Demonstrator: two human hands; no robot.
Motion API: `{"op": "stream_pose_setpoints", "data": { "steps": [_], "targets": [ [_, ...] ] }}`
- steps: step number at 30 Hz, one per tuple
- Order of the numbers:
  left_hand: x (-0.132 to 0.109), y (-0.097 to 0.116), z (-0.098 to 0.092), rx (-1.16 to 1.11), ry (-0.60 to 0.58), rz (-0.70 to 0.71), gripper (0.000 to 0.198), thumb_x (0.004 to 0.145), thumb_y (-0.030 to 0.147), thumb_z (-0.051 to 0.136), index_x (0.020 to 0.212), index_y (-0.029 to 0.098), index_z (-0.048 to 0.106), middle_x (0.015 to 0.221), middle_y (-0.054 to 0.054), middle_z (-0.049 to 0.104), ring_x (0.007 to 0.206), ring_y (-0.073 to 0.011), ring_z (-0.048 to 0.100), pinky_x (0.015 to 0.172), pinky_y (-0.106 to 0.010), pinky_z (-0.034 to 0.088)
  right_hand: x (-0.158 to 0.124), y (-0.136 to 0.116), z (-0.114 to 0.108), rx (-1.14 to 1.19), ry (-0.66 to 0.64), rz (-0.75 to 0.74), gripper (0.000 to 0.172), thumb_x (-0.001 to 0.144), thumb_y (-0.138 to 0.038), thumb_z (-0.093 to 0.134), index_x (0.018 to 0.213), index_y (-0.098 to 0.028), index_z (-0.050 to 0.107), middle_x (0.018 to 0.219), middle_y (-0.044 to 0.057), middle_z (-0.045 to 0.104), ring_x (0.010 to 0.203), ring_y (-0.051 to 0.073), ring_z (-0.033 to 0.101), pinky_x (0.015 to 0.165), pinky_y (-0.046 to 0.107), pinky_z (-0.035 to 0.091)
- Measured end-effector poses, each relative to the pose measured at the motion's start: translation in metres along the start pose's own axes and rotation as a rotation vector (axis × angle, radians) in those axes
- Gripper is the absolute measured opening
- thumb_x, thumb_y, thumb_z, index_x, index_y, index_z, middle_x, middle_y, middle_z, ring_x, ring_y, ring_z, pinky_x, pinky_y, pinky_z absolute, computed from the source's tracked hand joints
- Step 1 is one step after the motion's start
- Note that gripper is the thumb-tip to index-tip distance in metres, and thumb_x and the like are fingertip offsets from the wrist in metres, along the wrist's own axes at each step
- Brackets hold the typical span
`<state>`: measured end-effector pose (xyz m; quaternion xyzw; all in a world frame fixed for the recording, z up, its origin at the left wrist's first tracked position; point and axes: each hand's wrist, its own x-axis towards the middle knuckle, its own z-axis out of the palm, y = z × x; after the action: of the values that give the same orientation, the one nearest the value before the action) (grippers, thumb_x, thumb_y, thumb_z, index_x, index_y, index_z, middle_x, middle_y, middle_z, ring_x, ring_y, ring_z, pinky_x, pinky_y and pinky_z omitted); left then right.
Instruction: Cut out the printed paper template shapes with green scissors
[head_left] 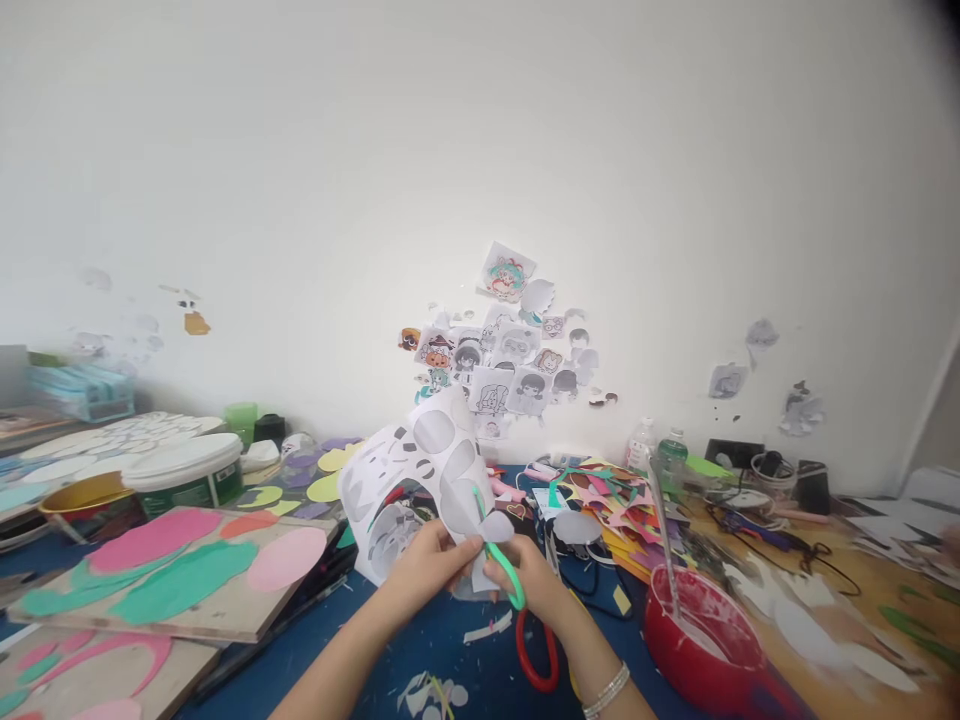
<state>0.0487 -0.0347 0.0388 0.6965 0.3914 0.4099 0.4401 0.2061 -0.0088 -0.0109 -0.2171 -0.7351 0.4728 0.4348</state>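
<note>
A large white paper sheet (382, 460), printed with grey shapes and cut through with openings, is raised above the blue table. My left hand (426, 568) pinches its lower edge, fingers closed. In my right hand (534, 578) is a pair of green scissors (506, 576), the handle loop in front of the fingers and the blades pointing up at the paper. Both hands nearly touch each other. Below my right hand lies a red scissor handle (537, 652). Small paper scraps (433, 696) are scattered on the table in front.
Boards with pink and green cutouts (187, 575) stand left, beside a white-lidded tub (184, 465). To the right are a red pot (701, 635) with a metal utensil (664, 535) in it, bottles (673, 458), and a pile of coloured paper (622, 510). Drawings (517, 345) hang on the wall.
</note>
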Motion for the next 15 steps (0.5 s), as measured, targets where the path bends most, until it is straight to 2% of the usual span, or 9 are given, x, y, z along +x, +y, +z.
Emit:
{"op": "stream_pose_setpoints", "data": {
  "steps": [5, 9, 12, 15],
  "targets": [
    [0.000, -0.002, 0.001, 0.114, 0.025, -0.004, 0.031, 0.071, 0.043, 0.049, 0.054, 0.017, 0.048, 0.038, 0.006, 0.042, 0.036, -0.0091, 0.039, 0.042, -0.021, 0.030, -0.001, -0.003, 0.001, -0.097, 0.042, -0.013, 0.036, 0.072, -0.043, 0.059, 0.091, -0.013, 0.060, 0.062, -0.001, 0.051, 0.048, 0.009, 0.044, 0.045, 0.021, 0.040],
    [-0.004, 0.003, -0.005, 0.196, 0.100, 0.043, 0.026, 0.067, 0.043, 0.055, 0.069, 0.017, 0.055, 0.052, 0.003, 0.054, 0.050, -0.0138, 0.051, 0.050, -0.022, 0.036, -0.002, -0.008, 0.001, -0.269, 0.106, -0.023, 0.032, 0.071, -0.039, 0.060, 0.090, -0.013, 0.062, 0.059, -0.002, 0.049, 0.051, 0.009, 0.042, 0.048, 0.021, 0.039],
    [-0.004, 0.006, -0.011, 0.103, 0.104, 0.009, 0.038, 0.065, 0.050, 0.055, 0.081, 0.016, 0.053, 0.054, 0.003, 0.054, 0.047, -0.0138, 0.051, 0.047, -0.023, 0.036, -0.002, -0.009, 0.001, -0.363, 0.144, -0.023, 0.025, 0.071, -0.034, 0.060, 0.085, -0.013, 0.063, 0.059, -0.002, 0.049, 0.052, 0.009, 0.040, 0.049, 0.020, 0.037],
    [-0.003, 0.008, -0.015, -0.091, 0.191, -0.086, 0.039, 0.069, 0.055, 0.048, 0.076, 0.016, 0.050, 0.048, 0.004, 0.050, 0.042, -0.0119, 0.047, 0.043, -0.022, 0.035, -0.002, -0.007, 0.002, -0.439, 0.168, -0.027, 0.018, 0.069, -0.029, 0.062, 0.077, -0.013, 0.063, 0.056, -0.003, 0.047, 0.051, 0.009, 0.038, 0.049, 0.019, 0.035]
  ]
}}
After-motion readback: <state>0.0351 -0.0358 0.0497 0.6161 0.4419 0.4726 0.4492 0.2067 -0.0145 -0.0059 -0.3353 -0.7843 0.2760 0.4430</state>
